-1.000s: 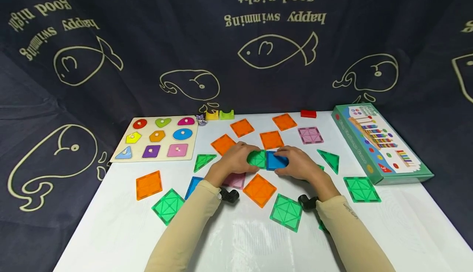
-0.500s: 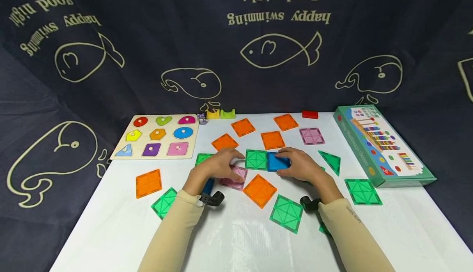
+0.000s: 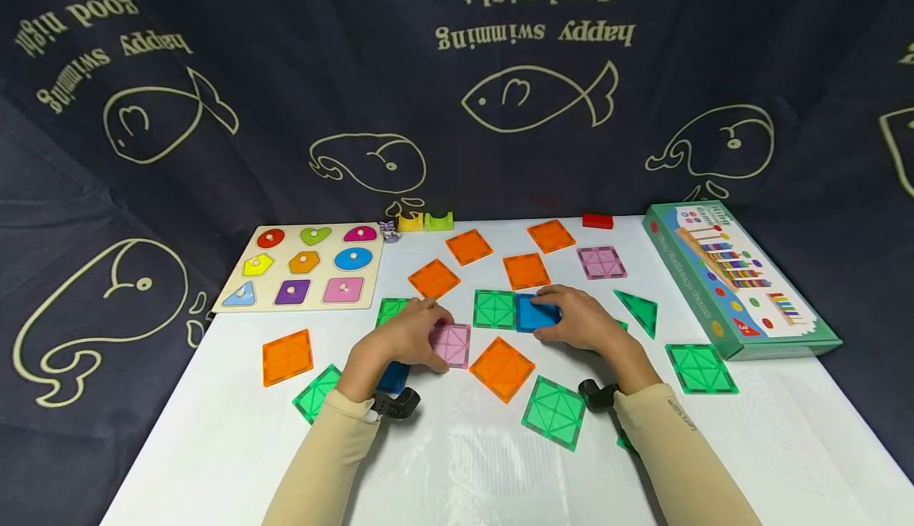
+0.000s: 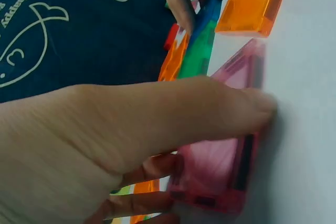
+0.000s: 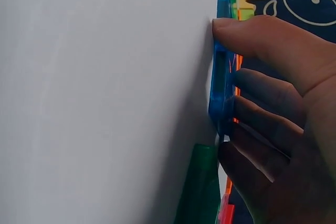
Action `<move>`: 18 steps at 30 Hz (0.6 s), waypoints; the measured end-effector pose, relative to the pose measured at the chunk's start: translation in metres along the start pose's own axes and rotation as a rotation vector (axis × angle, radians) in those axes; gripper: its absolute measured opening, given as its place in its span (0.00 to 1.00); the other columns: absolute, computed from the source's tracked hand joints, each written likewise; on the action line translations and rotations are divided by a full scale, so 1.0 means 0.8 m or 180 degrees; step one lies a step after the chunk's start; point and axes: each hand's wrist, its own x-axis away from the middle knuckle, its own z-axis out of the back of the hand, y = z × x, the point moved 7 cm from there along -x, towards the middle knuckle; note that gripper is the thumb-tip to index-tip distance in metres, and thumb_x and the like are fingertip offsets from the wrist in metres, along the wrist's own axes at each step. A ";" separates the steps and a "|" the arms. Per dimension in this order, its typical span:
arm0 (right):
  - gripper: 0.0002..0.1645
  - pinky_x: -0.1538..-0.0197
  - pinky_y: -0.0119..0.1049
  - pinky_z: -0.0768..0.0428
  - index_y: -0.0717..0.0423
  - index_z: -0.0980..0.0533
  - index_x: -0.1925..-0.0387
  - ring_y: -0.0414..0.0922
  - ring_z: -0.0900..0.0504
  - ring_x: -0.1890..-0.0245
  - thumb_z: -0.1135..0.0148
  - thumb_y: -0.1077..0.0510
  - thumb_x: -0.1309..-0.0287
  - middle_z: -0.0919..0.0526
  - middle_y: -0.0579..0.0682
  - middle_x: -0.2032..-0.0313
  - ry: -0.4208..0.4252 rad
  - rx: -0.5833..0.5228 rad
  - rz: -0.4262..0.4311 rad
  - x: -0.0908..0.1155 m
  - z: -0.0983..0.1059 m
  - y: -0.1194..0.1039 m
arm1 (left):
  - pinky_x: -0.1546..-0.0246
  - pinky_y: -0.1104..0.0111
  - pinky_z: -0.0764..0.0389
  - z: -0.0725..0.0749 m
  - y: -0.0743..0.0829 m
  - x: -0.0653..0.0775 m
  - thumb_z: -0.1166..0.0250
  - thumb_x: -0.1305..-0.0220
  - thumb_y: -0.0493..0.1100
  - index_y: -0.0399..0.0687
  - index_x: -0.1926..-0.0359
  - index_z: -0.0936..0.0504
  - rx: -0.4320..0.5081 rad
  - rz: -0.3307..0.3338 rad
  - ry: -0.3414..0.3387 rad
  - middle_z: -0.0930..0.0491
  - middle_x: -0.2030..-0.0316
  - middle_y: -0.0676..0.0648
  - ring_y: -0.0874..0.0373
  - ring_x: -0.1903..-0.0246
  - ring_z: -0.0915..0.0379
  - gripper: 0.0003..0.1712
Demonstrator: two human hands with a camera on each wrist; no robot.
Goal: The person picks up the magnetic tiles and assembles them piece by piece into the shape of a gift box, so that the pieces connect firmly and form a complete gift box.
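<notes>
In the head view my left hand (image 3: 405, 337) grips a pink square magnetic tile (image 3: 455, 346) by its edges, thumb on the near side and fingers on the far side. The left wrist view shows the thumb lying across this pink tile (image 4: 212, 166). My right hand (image 3: 580, 318) holds a blue square magnetic tile (image 3: 534, 315) between thumb and fingers. A green square tile (image 3: 495, 309) lies flat against the blue one's left side. Partly hidden under my left wrist is another blue tile (image 3: 393, 378).
An orange tile (image 3: 502, 370) and a green tile (image 3: 554, 412) lie nearer me. Several orange tiles, one being this orange square (image 3: 526, 271), lie farther back. A wooden shape puzzle (image 3: 303, 266) stands back left, a green game box (image 3: 739, 280) at right.
My left hand has let go of the green tile, moved left and toward me, and taken hold of the pink tile, which has turned straighter. My right hand stays at the blue tile.
</notes>
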 end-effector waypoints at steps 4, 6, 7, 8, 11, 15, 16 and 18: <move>0.37 0.39 0.59 0.36 0.50 0.24 0.40 0.55 0.36 0.36 0.27 0.44 0.52 0.30 0.51 0.37 0.0016 0.0003 -0.0014 0.002 0.001 0.001 | 0.60 0.65 0.28 0.000 -0.007 0.000 0.21 0.63 0.58 0.52 0.45 0.23 -0.0028 0.0068 0.0143 0.29 0.54 0.51 0.55 0.55 0.40 0.41; 0.37 0.39 0.59 0.36 0.50 0.24 0.40 0.55 0.35 0.36 0.26 0.44 0.52 0.30 0.51 0.37 0.0027 0.0004 -0.0026 0.003 0.002 0.002 | 0.61 0.65 0.28 0.001 -0.009 -0.002 0.22 0.63 0.59 0.53 0.45 0.23 -0.0049 0.0064 0.0201 0.29 0.56 0.51 0.55 0.55 0.40 0.41; 0.36 0.39 0.59 0.36 0.50 0.24 0.40 0.55 0.35 0.37 0.26 0.44 0.52 0.30 0.51 0.37 0.0029 0.0007 -0.0035 0.004 0.002 0.002 | 0.61 0.65 0.29 0.001 -0.010 -0.003 0.22 0.63 0.60 0.53 0.45 0.23 -0.0062 0.0060 0.0227 0.29 0.56 0.51 0.55 0.56 0.40 0.41; 0.36 0.39 0.59 0.37 0.49 0.23 0.41 0.55 0.35 0.37 0.26 0.44 0.52 0.29 0.50 0.37 0.0025 0.0006 -0.0044 0.004 0.002 0.002 | 0.62 0.64 0.29 0.001 -0.011 -0.004 0.23 0.63 0.60 0.53 0.45 0.23 -0.0064 0.0065 0.0243 0.29 0.55 0.51 0.55 0.56 0.40 0.41; 0.36 0.39 0.59 0.36 0.49 0.23 0.41 0.55 0.35 0.37 0.26 0.45 0.52 0.29 0.50 0.37 0.0000 0.0003 -0.0046 0.006 0.002 0.001 | 0.62 0.64 0.28 0.001 -0.013 -0.007 0.23 0.63 0.61 0.53 0.44 0.23 -0.0073 0.0104 0.0291 0.29 0.53 0.50 0.54 0.54 0.41 0.42; 0.36 0.40 0.59 0.35 0.48 0.23 0.40 0.54 0.35 0.37 0.26 0.45 0.52 0.30 0.49 0.37 -0.0024 0.0002 -0.0030 0.007 0.000 0.001 | 0.58 0.62 0.27 0.001 -0.016 -0.009 0.24 0.62 0.61 0.54 0.41 0.25 -0.0075 0.0180 0.0354 0.30 0.44 0.49 0.53 0.50 0.41 0.44; 0.36 0.40 0.58 0.34 0.48 0.23 0.40 0.54 0.35 0.37 0.26 0.44 0.52 0.30 0.49 0.37 -0.0023 0.0007 -0.0023 0.007 0.000 0.000 | 0.57 0.62 0.27 0.001 -0.016 -0.010 0.24 0.62 0.60 0.54 0.40 0.25 -0.0070 0.0195 0.0372 0.31 0.42 0.49 0.53 0.48 0.41 0.45; 0.36 0.40 0.58 0.34 0.48 0.23 0.40 0.54 0.35 0.37 0.26 0.45 0.53 0.30 0.49 0.37 -0.0024 0.0001 -0.0018 0.008 -0.001 0.000 | 0.55 0.61 0.27 0.001 -0.017 -0.011 0.25 0.62 0.60 0.54 0.39 0.26 -0.0079 0.0199 0.0412 0.33 0.38 0.49 0.53 0.47 0.42 0.45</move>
